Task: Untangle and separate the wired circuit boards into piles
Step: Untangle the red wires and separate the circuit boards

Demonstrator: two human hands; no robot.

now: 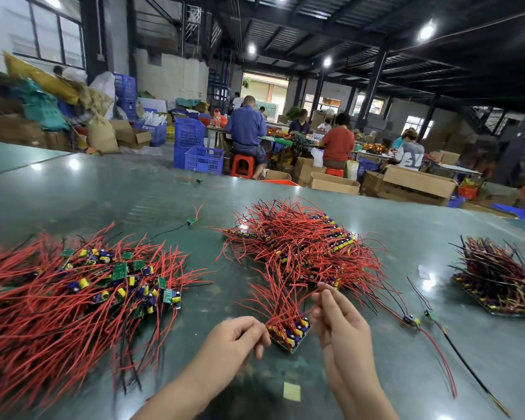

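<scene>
- Left hand [240,338]: fingers curled, pinching the near-left edge of a small cluster of boards [290,331] that sits on the green table [376,374] just in front of the person.
- Right hand [337,316]: raised beside the cluster, fingertips [323,294] pinching one or two red wires [285,298] that rise from it. Exactly how many strands, cannot tell.
- Cluster carries yellow and purple capacitors on top; its wires fan up and away toward the middle pile [303,247].
- Handling, as a judgement: boards look light and rigid, with components and solder joints that could snap under a hard tug. Wires are limp, springy and prone to snagging on neighbours. Best taken by the board edge, with a wire drawn out slowly near its root rather than yanked by the tip.
- Left pile [73,295]: large loose heap, green boards showing among red and black leads.
- Right pile [497,280]: tidier stack, well apart, darker wires.
- Stray single boards: one beyond the left pile [191,220], two to the right of the hands [411,320].
- Containers: blue plastic crates [200,159] and open cardboard boxes [415,183] stand on the floor past the table; contents not readable from here.
- Other workers sit at far benches.
</scene>
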